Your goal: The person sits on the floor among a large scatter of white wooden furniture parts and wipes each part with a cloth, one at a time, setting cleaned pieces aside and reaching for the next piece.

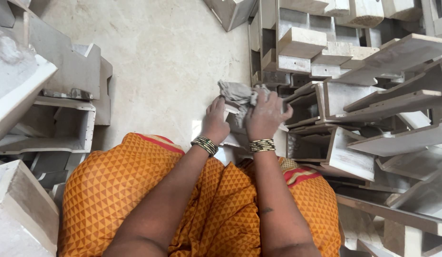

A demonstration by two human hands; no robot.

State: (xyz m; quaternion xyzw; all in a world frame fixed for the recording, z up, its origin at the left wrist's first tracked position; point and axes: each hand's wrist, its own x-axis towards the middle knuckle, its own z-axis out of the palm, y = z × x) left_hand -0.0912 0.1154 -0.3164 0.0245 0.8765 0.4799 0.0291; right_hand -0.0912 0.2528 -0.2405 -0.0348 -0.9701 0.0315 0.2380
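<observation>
A crumpled grey cloth (236, 93) lies over a small white stone piece (234, 124) just beyond my knees. My right hand (264, 115) is dusty and closed on the cloth, pressing it onto the piece. To its left, my left hand (215, 120) rests against the white piece, fingers curled on its edge. Both wrists wear striped bangles. My lap is covered in orange patterned fabric (135, 181).
White stone frames and shelf-like pieces (373, 95) are stacked densely on the right. More stone blocks and brackets (64, 109) stand on the left. A pale marble floor (168, 57) runs between the two piles.
</observation>
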